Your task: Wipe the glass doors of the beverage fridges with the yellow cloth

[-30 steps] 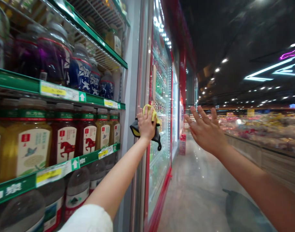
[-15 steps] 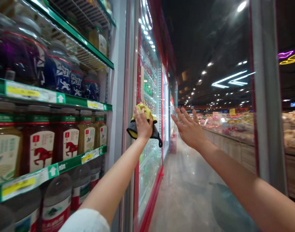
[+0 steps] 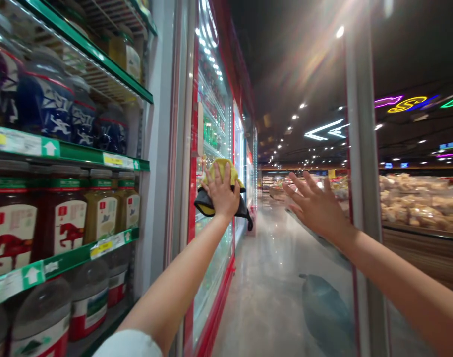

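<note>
My left hand point(image 3: 222, 193) presses on a yellow and dark grey cleaning cloth point(image 3: 226, 167), fingers spread over it. A dark loop on the cloth hangs to the right of the wrist. The cloth appears to lie against the clear pane of an open glass door, whose grey upright frame point(image 3: 364, 124) stands to the right. My right hand point(image 3: 315, 203) is raised, empty, with fingers stretched apart, close to that pane. Whether its palm touches the glass I cannot tell.
On the left, open cooler shelves with green price rails point(image 3: 70, 150) carry several bottles of drink point(image 3: 70, 225). Farther along the aisle stands a red-framed cooler point(image 3: 230, 270) with lit glass doors. Beyond the door frame is a produce display point(image 3: 416, 198). The floor point(image 3: 263, 297) is shiny.
The view has shifted to the right. My left hand's fingers have spread wider on the cloth. My right hand has moved right, nearer the door's frame, and remains empty.
</note>
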`<state>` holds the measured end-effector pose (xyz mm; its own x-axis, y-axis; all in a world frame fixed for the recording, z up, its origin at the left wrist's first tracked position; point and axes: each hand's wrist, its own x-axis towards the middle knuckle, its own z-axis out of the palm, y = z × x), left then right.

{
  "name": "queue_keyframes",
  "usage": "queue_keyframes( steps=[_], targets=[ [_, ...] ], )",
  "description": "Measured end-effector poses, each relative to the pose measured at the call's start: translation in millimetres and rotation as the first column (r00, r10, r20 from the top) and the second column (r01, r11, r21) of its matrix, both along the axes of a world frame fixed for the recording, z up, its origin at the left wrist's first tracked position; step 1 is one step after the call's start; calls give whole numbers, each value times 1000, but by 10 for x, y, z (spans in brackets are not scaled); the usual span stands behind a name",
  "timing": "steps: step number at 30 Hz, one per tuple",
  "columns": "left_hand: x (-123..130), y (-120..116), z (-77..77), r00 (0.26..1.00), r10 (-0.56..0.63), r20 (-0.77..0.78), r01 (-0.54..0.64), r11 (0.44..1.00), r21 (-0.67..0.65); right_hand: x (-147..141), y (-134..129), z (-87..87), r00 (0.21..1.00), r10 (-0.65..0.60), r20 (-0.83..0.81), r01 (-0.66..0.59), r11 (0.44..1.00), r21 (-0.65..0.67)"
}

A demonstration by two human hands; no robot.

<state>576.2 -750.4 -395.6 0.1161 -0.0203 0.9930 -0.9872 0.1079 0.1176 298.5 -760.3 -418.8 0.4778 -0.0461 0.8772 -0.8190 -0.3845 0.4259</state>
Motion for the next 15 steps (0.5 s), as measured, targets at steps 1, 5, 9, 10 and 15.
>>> queue_keyframes(
  steps=[1, 5, 9, 10, 15],
  targets=[
    [-132, -18, 20, 998, -11, 63, 11, 1000, 5, 5, -6, -3, 1000, 6, 1, -6, 1000, 6],
    [-346, 67, -239, 895, -76, 440, 35, 994, 100, -59, -9, 17, 999, 21, -43, -20, 999, 34],
    [-185, 152, -399, 843, -106, 528, 24, 987, 159, -321, 28, 26, 986, 19, -166, -12, 999, 44],
    [-190, 135, -336, 880, -94, 466, 29, 989, 145, -380, 44, 23, 982, 11, -188, -5, 999, 35],
    [-723, -31, 239, 987, -75, 142, 73, 997, 21, -454, 134, -29, 990, -19, -138, 15, 999, -29]
  ],
)
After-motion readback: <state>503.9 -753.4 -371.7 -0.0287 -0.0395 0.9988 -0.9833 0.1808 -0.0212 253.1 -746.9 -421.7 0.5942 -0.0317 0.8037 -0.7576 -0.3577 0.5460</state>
